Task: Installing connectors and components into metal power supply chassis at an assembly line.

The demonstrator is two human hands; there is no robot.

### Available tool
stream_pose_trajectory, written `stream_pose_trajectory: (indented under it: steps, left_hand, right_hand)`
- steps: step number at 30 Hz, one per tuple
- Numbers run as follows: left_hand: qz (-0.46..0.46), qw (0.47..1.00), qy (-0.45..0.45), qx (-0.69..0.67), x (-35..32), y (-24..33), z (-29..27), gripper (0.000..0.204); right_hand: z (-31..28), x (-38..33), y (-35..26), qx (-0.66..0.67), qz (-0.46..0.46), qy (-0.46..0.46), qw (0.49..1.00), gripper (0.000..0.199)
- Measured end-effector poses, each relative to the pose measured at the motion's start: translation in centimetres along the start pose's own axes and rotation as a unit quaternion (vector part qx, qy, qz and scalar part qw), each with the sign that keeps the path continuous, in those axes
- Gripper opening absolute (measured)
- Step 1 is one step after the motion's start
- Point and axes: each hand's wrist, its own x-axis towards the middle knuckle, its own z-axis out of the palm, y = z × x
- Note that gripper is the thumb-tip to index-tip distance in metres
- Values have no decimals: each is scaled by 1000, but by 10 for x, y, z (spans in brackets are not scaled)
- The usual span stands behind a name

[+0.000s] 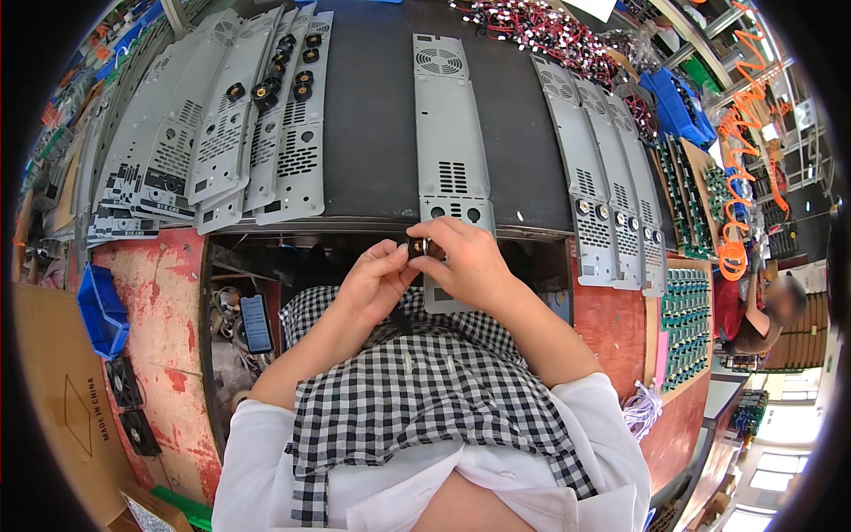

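Between my hands, just in front of the table's near edge, is a small black round terminal (417, 247) with a brass-coloured middle. My right hand (468, 262) pinches it between thumb and fingers. The fingertips of my left hand (378, 278) close on its left side and partly cover it. Behind my hands lies a long grey metal panel (450, 124) with a fan grille, slots and two round holes; its near end juts over the table edge, partly hidden by my right hand. Similar black terminals (266, 94) lie loose on the grey panels (226, 142) to the left.
More grey panels (598, 177) lie at right with terminals fitted near their near ends. A heap of red and black wires (541, 31) is at the back, beside a blue bin (678, 106). Green circuit boards (685, 310) stand at right. A phone (256, 324) rests below the table.
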Motion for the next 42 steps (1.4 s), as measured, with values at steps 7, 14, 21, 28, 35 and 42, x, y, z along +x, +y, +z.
stream_pose_trajectory:
  steps: [7, 14, 21, 28, 35, 42]
  left_hand:
    - [16, 999, 33, -6, 2, -3, -17, 10]
    - [-43, 993, 110, -29, 31, -21, -14, 15]
    - [-112, 990, 88, -20, 37, -32, -16, 28]
    - [-120, 989, 77, -49, 17, -27, -10, 37]
    - [-109, 993, -1, -35, 2, -17, 1, 37]
    - [-95, 995, -16, 22, 7, -19, -12, 53]
  right_hand:
    - [-11, 6, 14, -21, 44, 46, 998, 31]
    - [-15, 2, 45, -6, 150, 33, 988, 29]
    - [-11, -13, 32, 39, 164, -36, 985, 32]
    - [-9, -19, 27, 61, 181, -51, 980, 35]
    - [-2, 2, 21, -94, 33, -82, 992, 27]
    - [0, 28, 16, -257, 2, -192, 947, 20]
